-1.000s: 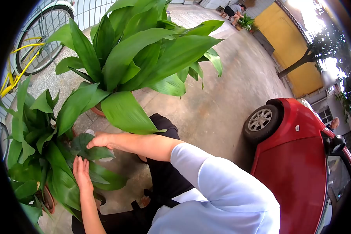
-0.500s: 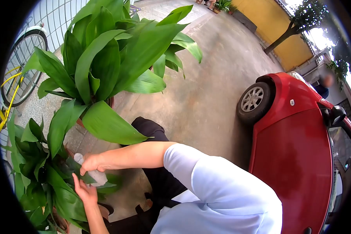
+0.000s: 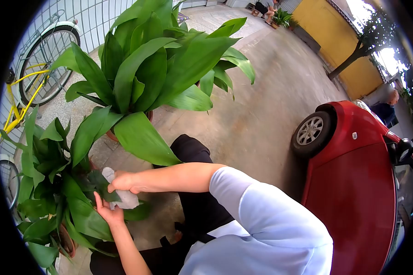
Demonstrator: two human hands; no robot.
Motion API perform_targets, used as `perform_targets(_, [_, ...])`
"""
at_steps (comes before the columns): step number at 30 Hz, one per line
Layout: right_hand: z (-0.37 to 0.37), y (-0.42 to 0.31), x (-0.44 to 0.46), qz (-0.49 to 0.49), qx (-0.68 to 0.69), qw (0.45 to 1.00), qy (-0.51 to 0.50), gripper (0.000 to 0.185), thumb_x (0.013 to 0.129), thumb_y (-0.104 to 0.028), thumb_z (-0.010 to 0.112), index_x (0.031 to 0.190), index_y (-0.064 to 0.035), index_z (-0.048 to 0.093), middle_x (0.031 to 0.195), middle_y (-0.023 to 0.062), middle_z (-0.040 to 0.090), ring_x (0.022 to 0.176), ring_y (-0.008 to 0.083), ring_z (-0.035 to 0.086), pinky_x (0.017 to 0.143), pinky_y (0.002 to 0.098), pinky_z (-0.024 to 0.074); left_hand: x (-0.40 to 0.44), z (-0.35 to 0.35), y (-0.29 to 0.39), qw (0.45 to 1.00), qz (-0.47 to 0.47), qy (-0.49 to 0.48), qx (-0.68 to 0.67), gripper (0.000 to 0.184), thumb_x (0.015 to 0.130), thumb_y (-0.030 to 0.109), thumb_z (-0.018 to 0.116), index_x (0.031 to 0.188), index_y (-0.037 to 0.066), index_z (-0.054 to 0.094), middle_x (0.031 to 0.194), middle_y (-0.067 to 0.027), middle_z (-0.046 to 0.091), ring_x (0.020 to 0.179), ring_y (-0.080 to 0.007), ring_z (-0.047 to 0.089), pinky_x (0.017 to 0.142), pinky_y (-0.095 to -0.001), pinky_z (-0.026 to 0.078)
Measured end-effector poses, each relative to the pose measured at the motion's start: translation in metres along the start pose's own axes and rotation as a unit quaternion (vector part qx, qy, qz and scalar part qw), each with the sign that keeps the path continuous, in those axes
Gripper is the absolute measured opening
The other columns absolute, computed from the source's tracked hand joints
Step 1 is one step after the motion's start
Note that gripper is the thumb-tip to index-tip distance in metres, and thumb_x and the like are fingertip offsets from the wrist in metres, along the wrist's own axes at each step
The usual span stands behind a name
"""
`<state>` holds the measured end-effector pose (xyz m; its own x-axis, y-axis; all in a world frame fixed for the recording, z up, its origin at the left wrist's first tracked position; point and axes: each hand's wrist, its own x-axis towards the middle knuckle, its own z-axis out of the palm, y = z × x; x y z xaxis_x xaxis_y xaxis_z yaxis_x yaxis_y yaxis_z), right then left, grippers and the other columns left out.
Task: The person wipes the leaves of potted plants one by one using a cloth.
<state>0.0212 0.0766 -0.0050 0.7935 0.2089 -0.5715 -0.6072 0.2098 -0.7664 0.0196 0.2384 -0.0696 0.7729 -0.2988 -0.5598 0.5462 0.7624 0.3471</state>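
Note:
My right hand (image 3: pixel 122 181) is closed on a white cloth (image 3: pixel 127 200), which lies against a broad dark green leaf (image 3: pixel 98 182) of the lower potted plant (image 3: pixel 85 220). Just below it, my left hand (image 3: pixel 108 212) is turned palm up with its fingers stretched out, close beside the leaf and the cloth. Whether its fingers touch the underside of the leaf is hard to make out. Part of the leaf is hidden behind the right hand and the cloth.
A larger leafy plant (image 3: pixel 140 78) in a reddish pot rises above my arms. A yellow bicycle (image 3: pixel 16 114) leans by the tiled wall at left. At right stands a red car (image 3: pixel 353 183), with a person (image 3: pixel 385 110) behind it. Another person (image 3: pixel 266 8) sits far back.
The whole view has shifted, so everything appears farther right. Both hands stay by the same leaf, and more of the cloth shows below the right hand.

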Motion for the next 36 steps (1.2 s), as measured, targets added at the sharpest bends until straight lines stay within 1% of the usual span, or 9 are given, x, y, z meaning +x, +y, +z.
perform_targets(10, [-0.011,0.023,0.012,-0.012,-0.032,0.999,-0.034,0.03,0.075,-0.007,0.063,0.103,0.0022,0.06,0.095,0.0117,0.063,0.084,0.0227,0.059,0.074,0.0345,0.0489,0.006,0.001,-0.029,0.984,0.017,-0.176,0.008,0.053,0.092,0.042,0.048,0.13,0.005,0.045,0.133,-0.0091,0.047,0.121,-0.0256,0.045,0.104,-0.0409,0.033])
perform_targets(15, [-0.018,0.017,0.001,0.006,-0.029,0.998,-0.06,0.03,0.077,-0.008,0.064,0.105,0.0036,0.06,0.096,0.0133,0.065,0.083,0.021,0.063,0.074,0.0353,0.0512,0.031,-0.024,-0.017,0.998,-0.018,-0.052,-0.033,0.027,0.086,0.015,0.05,0.106,-0.001,0.056,0.103,-0.0126,0.063,0.09,-0.0256,0.061,0.084,-0.0384,0.049])
perform_targets(19, [-0.032,0.007,0.017,-0.035,-0.202,0.976,-0.078,0.029,0.081,-0.005,0.061,0.11,0.0001,0.058,0.099,0.0109,0.064,0.081,0.0207,0.063,0.071,0.0346,0.0538,0.026,-0.012,-0.02,1.0,0.02,0.015,-0.001,0.028,0.087,0.008,0.054,0.114,0.004,0.054,0.112,-0.0101,0.059,0.099,-0.0247,0.058,0.086,-0.0396,0.048])
perform_targets(23, [-0.055,-0.028,0.008,-0.098,-0.074,0.992,-0.015,0.025,0.087,-0.011,0.057,0.109,0.0001,0.056,0.095,0.0086,0.063,0.081,0.0192,0.062,0.07,0.033,0.0532,0.024,-0.03,-0.029,0.998,0.023,-0.054,0.033,0.032,0.087,0.008,0.054,0.119,0.006,0.051,0.112,-0.0084,0.057,0.104,-0.0221,0.055,0.089,-0.0402,0.046])
perform_targets(28, [-0.021,-0.016,-0.011,-0.284,-0.249,0.925,0.031,0.026,0.092,-0.016,0.049,0.111,0.0017,0.054,0.102,0.0066,0.062,0.093,0.0147,0.058,0.082,0.0298,0.0469,0.021,-0.032,-0.041,0.998,0.005,-0.032,0.049,0.043,0.084,-0.005,0.052,0.126,0.004,0.045,0.124,-0.0114,0.05,0.113,-0.0265,0.051,0.096,-0.0417,0.044])
perform_targets(30, [-0.006,0.019,0.011,-0.336,-0.443,0.831,0.007,0.028,0.086,-0.016,0.054,0.111,-0.0027,0.053,0.111,0.0159,0.058,0.098,0.0285,0.057,0.084,0.035,0.0454,0.005,-0.016,-0.033,0.995,-0.019,-0.046,0.084,0.041,0.085,-0.005,0.048,0.126,0.002,0.044,0.125,-0.0106,0.05,0.113,-0.0247,0.05,0.097,-0.038,0.043])
perform_targets(31, [0.007,0.03,0.014,-0.283,-0.486,0.827,-0.024,0.036,0.084,-0.025,0.052,0.115,-0.0072,0.054,0.104,0.0211,0.055,0.103,0.0389,0.051,0.085,0.0464,0.0417,0.005,-0.022,-0.036,0.994,-0.023,-0.049,0.094,0.042,0.085,-0.005,0.049,0.126,0.002,0.044,0.124,-0.0102,0.05,0.113,-0.0242,0.05,0.097,-0.0379,0.043])
perform_targets(33, [0.009,0.086,0.051,-0.292,-0.573,0.766,0.022,0.039,0.084,-0.033,0.045,0.115,-0.0145,0.058,0.118,0.0165,0.051,0.123,0.0321,0.039,0.092,0.0492,0.0335,0.011,-0.04,-0.041,0.992,-0.025,-0.056,0.112,0.042,0.084,-0.005,0.049,0.125,0.001,0.044,0.123,-0.0094,0.05,0.112,-0.0231,0.05,0.095,-0.0377,0.044])
perform_targets(36, [0.022,0.077,0.085,-0.243,-0.678,0.692,-0.041,0.039,0.082,-0.03,0.045,0.112,-0.0104,0.06,0.119,0.0154,0.051,0.125,0.0308,0.039,0.094,0.049,0.034,0.007,-0.058,-0.039,0.993,-0.049,-0.039,0.103,0.046,0.082,-0.007,0.053,0.126,0.004,0.044,0.122,-0.0102,0.05,0.112,-0.0219,0.05,0.093,-0.0368,0.045])
